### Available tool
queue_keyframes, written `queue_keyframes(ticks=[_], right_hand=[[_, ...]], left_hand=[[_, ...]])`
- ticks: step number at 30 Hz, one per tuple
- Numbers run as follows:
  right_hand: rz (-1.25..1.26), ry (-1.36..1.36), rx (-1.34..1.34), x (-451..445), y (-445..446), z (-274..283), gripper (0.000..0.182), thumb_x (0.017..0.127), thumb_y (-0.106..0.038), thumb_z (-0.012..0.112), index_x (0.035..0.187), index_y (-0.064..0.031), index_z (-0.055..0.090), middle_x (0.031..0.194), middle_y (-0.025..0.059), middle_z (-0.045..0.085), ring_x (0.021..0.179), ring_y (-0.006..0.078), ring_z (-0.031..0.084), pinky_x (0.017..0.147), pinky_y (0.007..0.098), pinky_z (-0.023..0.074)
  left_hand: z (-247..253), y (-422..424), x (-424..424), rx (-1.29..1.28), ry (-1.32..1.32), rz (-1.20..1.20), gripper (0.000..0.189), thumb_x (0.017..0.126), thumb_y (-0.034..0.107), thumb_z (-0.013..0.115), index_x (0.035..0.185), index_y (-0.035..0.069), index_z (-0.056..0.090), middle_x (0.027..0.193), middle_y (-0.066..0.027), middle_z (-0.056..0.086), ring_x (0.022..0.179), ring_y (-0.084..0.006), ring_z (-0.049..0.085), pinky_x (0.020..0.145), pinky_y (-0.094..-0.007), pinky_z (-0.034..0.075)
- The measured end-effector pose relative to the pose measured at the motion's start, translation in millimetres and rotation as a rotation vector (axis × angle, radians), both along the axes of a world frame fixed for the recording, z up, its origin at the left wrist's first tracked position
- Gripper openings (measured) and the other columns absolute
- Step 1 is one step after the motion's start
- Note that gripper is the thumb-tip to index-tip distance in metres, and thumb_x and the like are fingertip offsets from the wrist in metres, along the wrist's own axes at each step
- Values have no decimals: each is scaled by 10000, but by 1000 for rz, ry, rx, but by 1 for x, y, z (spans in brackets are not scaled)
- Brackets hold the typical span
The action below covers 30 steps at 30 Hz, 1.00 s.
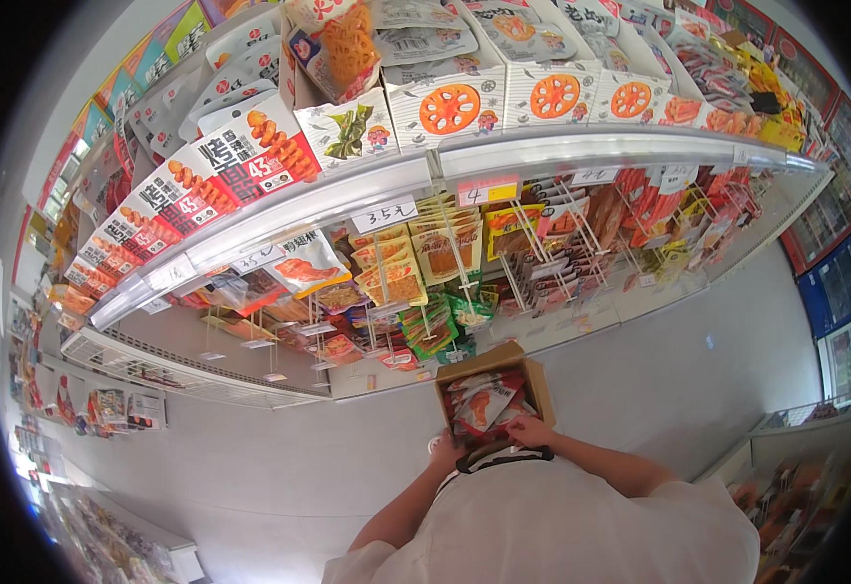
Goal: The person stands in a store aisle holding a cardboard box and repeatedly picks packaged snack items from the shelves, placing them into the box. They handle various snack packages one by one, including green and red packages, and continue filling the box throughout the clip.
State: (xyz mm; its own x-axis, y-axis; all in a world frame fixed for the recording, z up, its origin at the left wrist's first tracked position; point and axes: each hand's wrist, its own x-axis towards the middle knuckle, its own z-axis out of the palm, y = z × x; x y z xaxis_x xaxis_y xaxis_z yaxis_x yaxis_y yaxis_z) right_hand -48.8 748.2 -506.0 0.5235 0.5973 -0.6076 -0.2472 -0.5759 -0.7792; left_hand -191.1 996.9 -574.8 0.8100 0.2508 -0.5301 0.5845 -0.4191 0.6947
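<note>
An open cardboard box point(539, 379) full of sealed snack packets point(484, 405) is held in front of my body. My left hand point(446, 452) grips the box's near left side, its fingers partly hidden by the wall. My right hand point(531, 432) reaches over the near right rim, with its fingertips at the packets. Whether those fingers pinch a packet or only rest there is not clear. The packets are white and red with pictures of food. A dark strap or band point(502, 456) shows at my waist, just below the box.
Ahead runs a display rack with a metal shelf edge point(579, 150). Cartons of snacks point(444, 106) stand on top; packets point(389, 266) hang from hooks that jut out below. Handwritten price tags point(384, 214) line the edge. Glass-door coolers point(845, 292) stand right, other racks point(111, 525) lower left.
</note>
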Motion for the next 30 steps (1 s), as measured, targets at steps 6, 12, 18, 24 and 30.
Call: queue_keyframes(ticks=[6,12,18,24,30], right_hand=[[-9,126,73,15,-28,-39,251,1019,-270,529,1145,-63,596,913,92,728,689,177,711,579,324,565],[-5,267,-49,50,-33,-16,282,1031,-277,536,1203,-57,576,964,118,732,745,199,721,621,328,567],[409,-116,148,66,-45,-38,301,1021,-301,547,1189,-58,606,1025,112,731,885,199,725,801,348,565],[705,-326,164,93,-64,-55,293,1008,-261,544,1203,-53,611,1096,116,709,1027,234,690,889,366,528],[887,-260,312,103,-57,-65,285,1001,-253,537,1202,-68,618,1126,122,691,1033,287,668,888,385,515]], left_hand=[[4,13,13,-328,89,88,639,851,272,728,1411,140,451,1075,-113,705,909,-269,682,718,-398,554],[49,3,17,-371,230,226,644,858,207,709,1446,186,447,1056,-64,705,846,-187,657,649,-329,543],[28,-18,22,-83,64,240,455,867,164,630,1315,114,574,1034,-131,715,892,-238,697,626,-361,542],[31,-33,27,-95,180,409,403,854,202,685,1217,40,620,1086,-193,717,1050,-348,686,873,-434,523],[-2,-34,15,-30,221,556,378,837,128,574,1204,59,633,1060,-177,716,1002,-337,695,846,-434,533]])
